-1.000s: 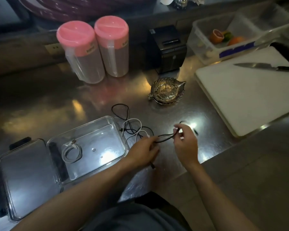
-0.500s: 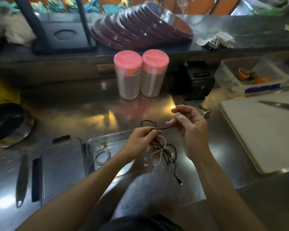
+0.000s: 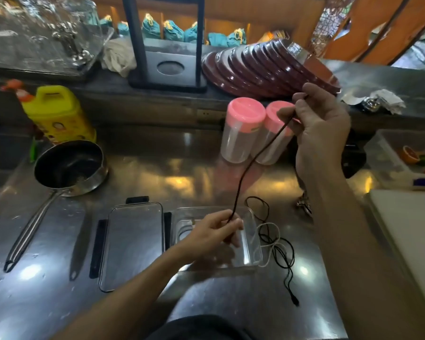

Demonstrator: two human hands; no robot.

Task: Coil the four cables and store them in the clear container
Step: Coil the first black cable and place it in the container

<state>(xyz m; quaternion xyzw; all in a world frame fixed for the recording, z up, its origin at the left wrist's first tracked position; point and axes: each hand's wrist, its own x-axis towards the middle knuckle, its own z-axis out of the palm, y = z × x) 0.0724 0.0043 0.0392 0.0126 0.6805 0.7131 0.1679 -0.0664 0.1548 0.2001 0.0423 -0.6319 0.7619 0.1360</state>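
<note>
Both hands are pinching one black cable — right hand raised high, left hand curling its fingers around it above the clear container on the bench

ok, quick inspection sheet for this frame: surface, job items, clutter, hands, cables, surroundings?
Surface: steel counter, glare patches.
Job's things: clear container open, a coiled white cable inside; lid lies left of it.
Clutter: saucepan, two pink-lidded jars, yellow bottle.
Grippers: left hand and right hand pinch a black cable stretched between them.
Cables: loose black and white tangle right of container.
Surroundings: stacked plates on back shelf.
</note>
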